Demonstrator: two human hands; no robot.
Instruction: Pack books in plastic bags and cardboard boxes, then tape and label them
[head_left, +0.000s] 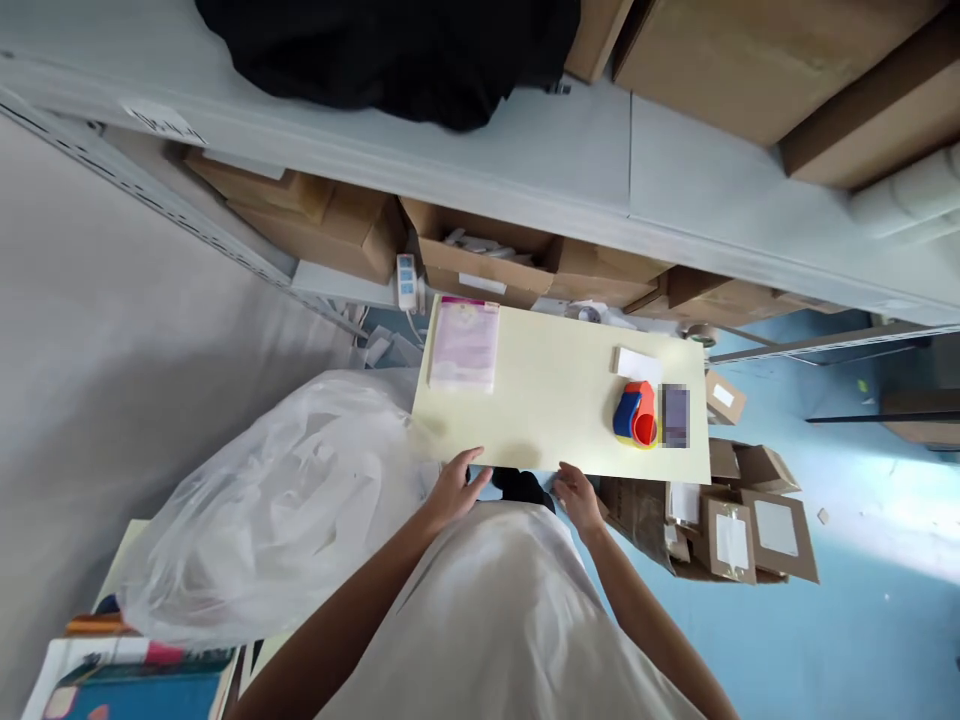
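My left hand [454, 488] is at the near edge of a small cream table [555, 400], thumb and forefinger apart and nothing between them. Along the same edge, further right, my right hand [577, 494] rests with its fingers loosely spread, holding nothing. A flat pink-and-white plastic packet [465, 345] lies at the table's left end. Toward the right end stands a red, blue and yellow tape dispenser [637, 413]. Behind it is a small white box [637, 364], and beside it a dark flat rectangular item [675, 415], blurred out.
A grey shelf [450, 155] with cardboard boxes [487, 255] runs across behind the table. A large translucent plastic bag [292, 500] bulges at left, near a stack of books [142, 685]. Open cartons [735, 520] sit on the blue floor at right. A power strip [406, 282] hangs behind.
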